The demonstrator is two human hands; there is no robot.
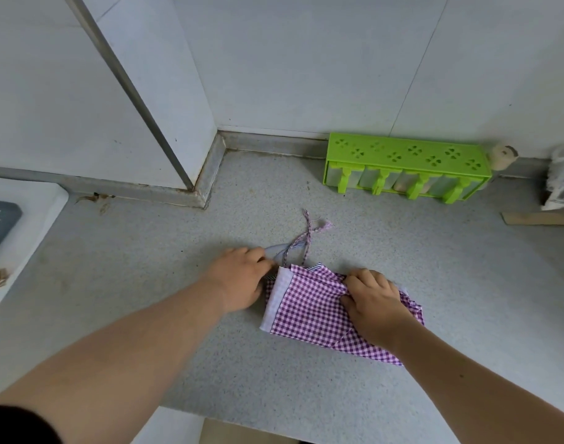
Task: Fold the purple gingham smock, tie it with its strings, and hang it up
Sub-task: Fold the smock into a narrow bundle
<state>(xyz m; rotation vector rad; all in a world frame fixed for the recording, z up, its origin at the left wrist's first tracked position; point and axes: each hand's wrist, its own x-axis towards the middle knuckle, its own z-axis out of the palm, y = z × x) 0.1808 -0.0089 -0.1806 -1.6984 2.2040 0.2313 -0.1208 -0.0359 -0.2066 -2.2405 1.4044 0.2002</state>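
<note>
Two bare forearms reach in from the bottom edge across a speckled grey counter [210,363], a dark sleeve [14,424] showing at the lower left corner. The left hand [239,278] sits at the upper left corner of the smock [309,309], its fingers curled and pinching fabric at that corner where the strings begin. The right hand [375,304] lies on the smock's right part, fingers bent and bunching the purple gingham beneath them. The smock lies folded into a long band near the middle of the counter, its long axis running from upper left to lower right, the white-hemmed end pointing toward the left hand and the far end disappearing under the right forearm. The strings [306,238] trail away from the hemmed end toward the back wall, crossing each other and ending in frayed tips. A green rack [405,155] stands against the wall at the back right. A white sink [21,219] edge shows at the far left.
</note>
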